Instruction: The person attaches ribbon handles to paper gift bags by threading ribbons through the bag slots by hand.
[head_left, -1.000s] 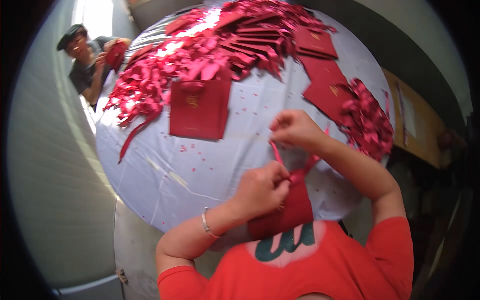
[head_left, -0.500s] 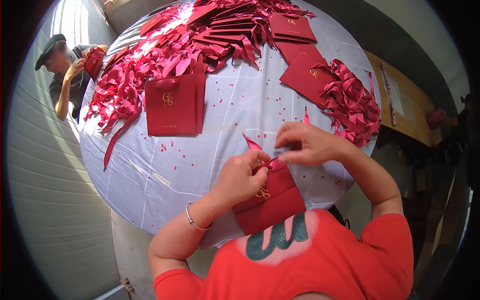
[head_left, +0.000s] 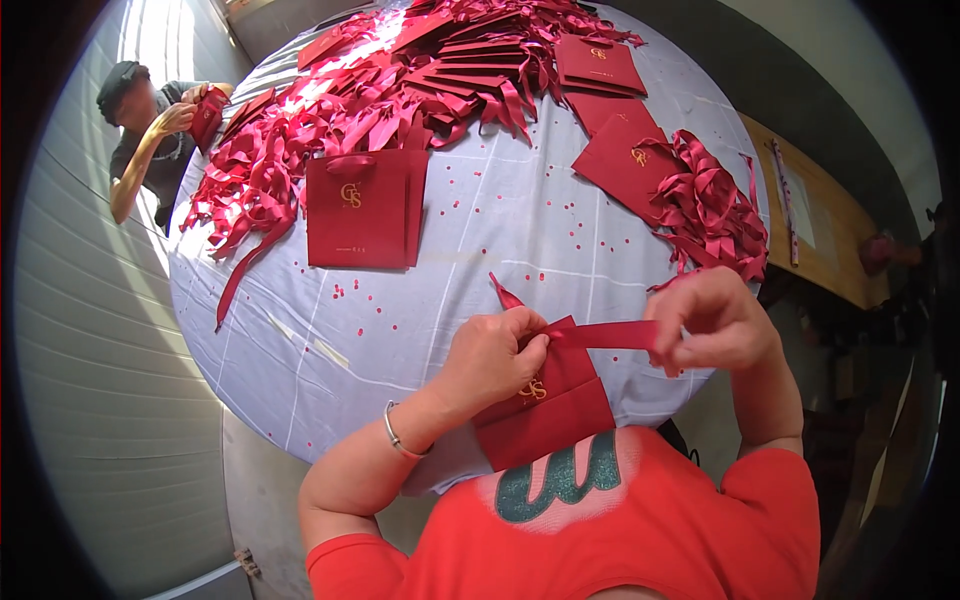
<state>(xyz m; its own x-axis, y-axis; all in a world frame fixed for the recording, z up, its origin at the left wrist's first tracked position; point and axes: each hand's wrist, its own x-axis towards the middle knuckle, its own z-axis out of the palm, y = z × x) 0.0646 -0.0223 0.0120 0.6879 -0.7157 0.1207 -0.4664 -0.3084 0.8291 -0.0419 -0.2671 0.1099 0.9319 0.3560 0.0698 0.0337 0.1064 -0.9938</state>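
Stretching the ribbon [head_left: 605,337] out sideways, the right hand [head_left: 712,322] had moved well apart from the left, whereas half a second earlier the two had worked side by side at the top edge of the dark red bag [head_left: 545,422]. That bag lay flat at the near side of the white-covered surface [head_left: 480,225], just in front of the red shirt [head_left: 460,535]. The left hand [head_left: 500,350] had stayed where it was, thumb and finger clamped on the ribbon at the bag's upper edge; whether it also gripped the bag could not be told. The right hand's fingers, slightly blurred, appeared pinched on the far end. A longer, flatter run now showed between the hands, which suggested slack being drawn out, with the tying apparently unfinished. A short tail [head_left: 508,292] poked up beyond the left hand. Farther off sat scattered red dots [head_left: 347,292], then a pair of bags [head_left: 352,225] on the left and a ribbon pile [head_left: 708,205] on the right; beyond, a co-worker [head_left: 150,140] held a small red bag [head_left: 208,120].
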